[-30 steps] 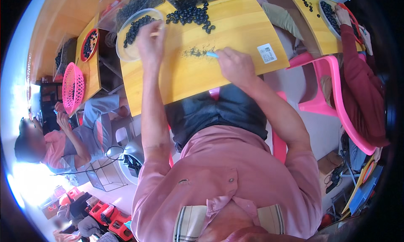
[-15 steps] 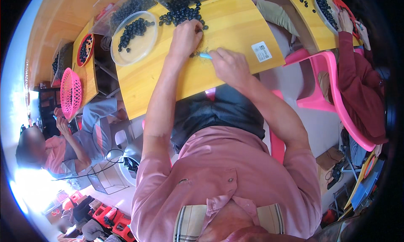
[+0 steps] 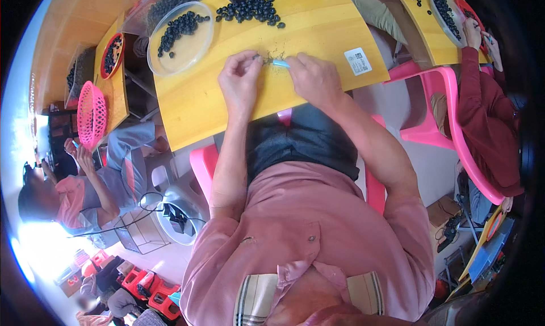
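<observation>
Blue tool [image 3: 280,63] juts leftward from right grip [image 3: 315,81]

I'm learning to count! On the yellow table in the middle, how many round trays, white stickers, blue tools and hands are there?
Round clear tray: 1
White sticker: 1
Blue tool: 1
Hands, left hand and right hand: 2
Total: 5
</observation>
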A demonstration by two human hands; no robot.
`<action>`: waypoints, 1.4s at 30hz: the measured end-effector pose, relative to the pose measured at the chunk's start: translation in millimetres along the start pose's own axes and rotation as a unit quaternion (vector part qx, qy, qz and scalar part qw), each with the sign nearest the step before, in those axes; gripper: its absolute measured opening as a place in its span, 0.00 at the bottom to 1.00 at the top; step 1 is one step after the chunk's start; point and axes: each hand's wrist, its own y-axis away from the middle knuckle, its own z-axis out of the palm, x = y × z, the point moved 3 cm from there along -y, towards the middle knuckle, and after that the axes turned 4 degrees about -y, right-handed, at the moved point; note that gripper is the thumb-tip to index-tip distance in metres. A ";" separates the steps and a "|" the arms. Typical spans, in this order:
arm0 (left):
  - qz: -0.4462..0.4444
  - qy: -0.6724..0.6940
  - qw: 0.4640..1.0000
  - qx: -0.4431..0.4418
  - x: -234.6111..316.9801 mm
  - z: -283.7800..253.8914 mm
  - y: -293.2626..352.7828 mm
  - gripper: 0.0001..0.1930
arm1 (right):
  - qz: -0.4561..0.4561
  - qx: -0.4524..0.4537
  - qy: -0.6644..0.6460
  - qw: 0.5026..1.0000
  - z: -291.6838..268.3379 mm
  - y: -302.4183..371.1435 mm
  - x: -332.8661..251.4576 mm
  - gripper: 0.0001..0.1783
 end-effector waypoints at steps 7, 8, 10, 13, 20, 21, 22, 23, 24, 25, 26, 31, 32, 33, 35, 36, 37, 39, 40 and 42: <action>0.021 -0.001 1.000 0.011 -5.0 7.1 16.2 0.10 | 0.000 0.009 -0.001 1.000 1.7 -0.2 1.8 0.01; 0.019 -0.001 1.000 0.013 -6.9 6.6 15.8 0.10 | -0.002 0.018 -0.001 1.000 0.5 -0.6 1.0 0.02; 0.039 -0.031 0.999 -0.004 -8.0 7.1 15.2 0.12 | -0.009 0.020 -0.005 1.000 -1.5 -1.3 -1.1 0.02; 0.085 -0.105 0.991 -0.012 -5.3 5.9 16.1 0.14 | -0.021 0.028 -0.012 0.999 -5.0 -2.2 -5.3 0.03; 0.073 -0.080 0.994 -0.006 -3.7 9.5 17.9 0.15 | -0.036 0.026 -0.022 0.999 -3.9 0.3 -6.0 0.03; 0.079 -0.085 0.993 -0.009 -4.4 9.6 17.6 0.16 | -0.035 0.026 -0.022 0.999 -4.0 0.4 -6.0 0.03; 0.085 -0.089 0.992 -0.012 -3.8 9.8 17.5 0.16 | -0.036 0.025 -0.021 0.999 -4.0 0.2 -6.2 0.03; 0.084 -0.089 0.992 -0.012 -3.5 10.1 17.5 0.16 | -0.038 0.024 -0.021 0.999 -4.1 0.0 -6.3 0.03; 0.086 -0.094 0.992 -0.012 -3.1 10.4 17.4 0.16 | -0.037 0.023 -0.021 0.999 -4.1 -0.3 -6.3 0.03; 0.088 -0.100 0.991 -0.011 -2.2 10.4 17.4 0.16 | -0.037 0.022 -0.020 0.999 -4.0 -0.7 -6.6 0.03; 0.088 -0.100 0.991 -0.011 -2.9 10.0 17.5 0.16 | -0.038 0.020 -0.019 0.999 -3.8 -0.9 -6.8 0.03; 0.076 -0.084 0.993 -0.021 -4.1 9.5 17.2 0.17 | -0.035 0.014 -0.017 0.999 -2.1 -0.3 -5.7 0.03; 0.076 -0.084 0.993 -0.021 -4.2 9.6 17.2 0.17 | -0.034 0.013 -0.016 0.999 -1.8 -0.3 -5.5 0.03; 0.078 -0.086 0.993 -0.020 -4.4 9.8 17.3 0.17 | -0.035 0.013 -0.016 0.999 -1.7 -0.4 -5.5 0.03; 0.080 -0.088 0.993 -0.019 -3.3 10.3 17.4 0.17 | -0.037 0.016 -0.017 0.999 -1.7 -0.4 -5.6 0.03; 0.077 -0.089 0.993 -0.019 -2.9 10.5 17.5 0.17 | -0.037 0.015 -0.017 0.999 -1.7 -0.4 -5.5 0.03; 0.074 -0.091 0.993 -0.018 -2.3 10.5 17.8 0.17 | -0.036 0.013 -0.015 0.999 -1.8 -0.4 -5.6 0.03; 0.065 -0.066 0.996 -0.017 -5.5 10.2 17.4 0.17 | -0.035 0.011 -0.012 0.999 -0.9 -0.1 -5.7 0.03; 0.056 -0.040 0.997 -0.017 -5.8 10.3 17.1 0.17 | -0.034 0.013 -0.014 0.999 0.6 0.3 -5.4 0.03; 0.049 -0.035 0.998 -0.016 -5.7 9.5 17.3 0.17 | -0.033 0.016 -0.015 0.999 1.7 0.3 -5.6 0.02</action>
